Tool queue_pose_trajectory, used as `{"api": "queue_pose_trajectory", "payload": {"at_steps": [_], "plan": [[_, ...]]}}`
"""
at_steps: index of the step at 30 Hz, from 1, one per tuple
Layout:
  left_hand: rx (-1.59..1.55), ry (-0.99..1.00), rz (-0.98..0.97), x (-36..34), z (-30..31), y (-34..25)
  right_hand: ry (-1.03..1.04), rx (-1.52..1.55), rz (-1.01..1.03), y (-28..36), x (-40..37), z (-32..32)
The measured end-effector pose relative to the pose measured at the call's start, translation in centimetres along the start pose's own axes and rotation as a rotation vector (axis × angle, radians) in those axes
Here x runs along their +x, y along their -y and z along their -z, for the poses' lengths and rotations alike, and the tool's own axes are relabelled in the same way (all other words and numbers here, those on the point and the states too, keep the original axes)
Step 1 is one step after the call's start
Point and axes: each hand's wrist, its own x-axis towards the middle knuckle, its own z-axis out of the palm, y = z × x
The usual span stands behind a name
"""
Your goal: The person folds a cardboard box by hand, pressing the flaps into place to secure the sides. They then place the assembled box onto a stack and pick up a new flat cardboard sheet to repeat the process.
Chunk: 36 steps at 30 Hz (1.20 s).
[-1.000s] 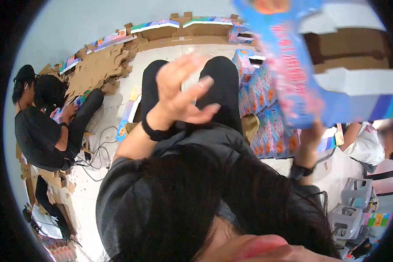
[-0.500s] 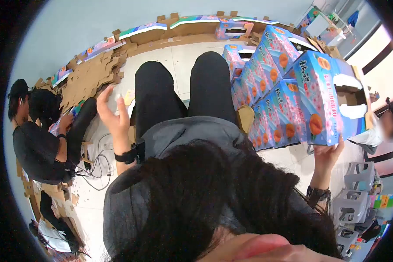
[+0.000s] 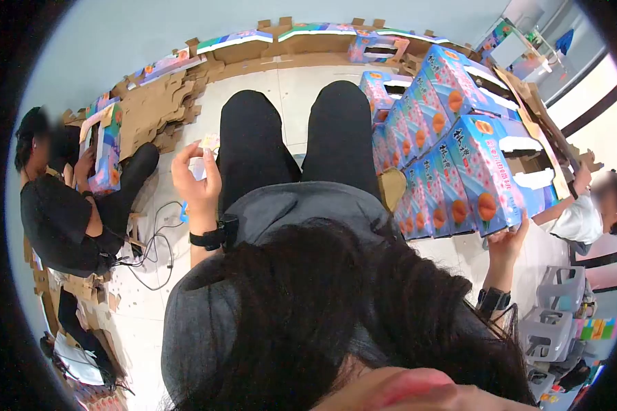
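- Lower than half a second ago, the blue peach-printed carton (image 3: pixel 483 175) has come down in line with the other cartons (image 3: pixel 418 195), at the near right end of their row.
- One hand of the seated co-worker (image 3: pixel 62 212) on the left is on another carton (image 3: pixel 107 161), which is now raised upright; earlier it lay lower against that person's legs.
- At the lower near corner of the blue peach-printed carton is the right hand (image 3: pixel 506 238), bent round the edge, thumb up along the side and fingers at the underside. It holds that corner; the fingers are partly hidden. Whether the base rests on the floor (image 3: pixel 253 79) cannot be told.
- White flaps (image 3: pixel 533 179) fold out beside the brown opening in the carton's upper side.
- Raised beside the knees, the left hand (image 3: pixel 197 188) is loosely spread, fingers slightly curled and thumb apart from them, holding nothing and well apart from the row.
- Black bands circle both wrists.
- Beyond the carton's far end, a person in white (image 3: pixel 576 222) stretches an arm toward it; contact is unclear.
- Grey stools (image 3: pixel 561 288) stand farther right, and flat cardboard (image 3: pixel 151 109) lies toward the left wall.
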Motion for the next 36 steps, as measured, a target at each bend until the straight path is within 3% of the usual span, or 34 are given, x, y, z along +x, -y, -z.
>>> {"api": "queue_pose_trajectory", "payload": {"at_steps": [2, 4, 8, 11, 14, 16, 19, 22, 24, 26, 27, 29, 30, 31, 33, 35, 36], "plan": [[-0.073, -0.001, 0.059, -0.2, -0.2, -0.1, -0.069, 0.047, -0.058, 0.0, -0.1, 0.4], [-0.054, 0.027, 0.054, -0.2, -0.1, 0.0, -0.654, -0.169, 0.058, -1.0, -0.1, -4.7], [0.001, 0.117, 0.044, -0.2, 0.2, 0.4, -0.617, -0.268, 0.105, -1.1, 0.3, -5.8], [-0.007, 0.136, 0.000, 0.1, 0.4, 0.0, -0.599, -0.172, 0.077, -0.8, 0.5, -3.5], [0.001, 0.170, 0.013, 0.1, 0.3, -0.3, -0.760, -0.111, 0.103, -1.1, 0.9, -4.3], [-0.010, 0.176, -0.026, 0.3, 0.3, -0.9, -0.730, -0.230, 0.058, -1.2, 0.3, -5.8], [0.010, 0.150, -0.088, 0.7, 0.1, -0.6, -0.845, -0.770, -0.194, 0.7, -1.0, -4.5], [0.011, 0.170, -0.009, 0.2, -0.1, 0.6, -0.982, -1.772, -0.174, 3.1, -1.5, -2.2], [-0.008, 0.147, 0.152, 0.0, -0.8, 0.3, -1.029, -2.451, -0.147, 3.2, -1.8, -10.7], [-0.098, 0.220, 0.345, -0.7, -1.3, 0.7, -0.664, -2.392, 0.246, 2.5, -1.8, -14.2], [-0.087, 0.241, 0.358, -0.8, -1.5, 0.7, -0.573, -2.343, 0.223, 1.0, -0.9, -17.5], [-0.060, 0.293, 0.363, -0.8, -1.5, 0.3, 0.011, -1.993, 0.296, -2.7, 0.7, -21.9], [-0.045, 0.322, 0.354, -0.5, -1.4, 0.0, 0.429, -2.124, 0.349, -4.1, 2.1, -24.6], [-0.011, 0.409, 0.431, -0.2, -1.1, -0.2, 0.669, -2.097, 0.134, -5.6, 3.4, -25.4], [0.058, 0.624, 0.509, 0.4, -0.2, 0.3, 1.080, -1.938, 0.007, -9.5, 6.1, -26.7], [0.031, 0.662, 0.558, 0.3, 0.9, 1.9, 1.263, -1.889, -0.624, -13.3, 10.7, -29.2], [0.018, 0.646, 0.564, 0.4, 1.5, 2.9, 1.302, -1.947, -0.378, -15.3, 12.7, -29.2]]}}
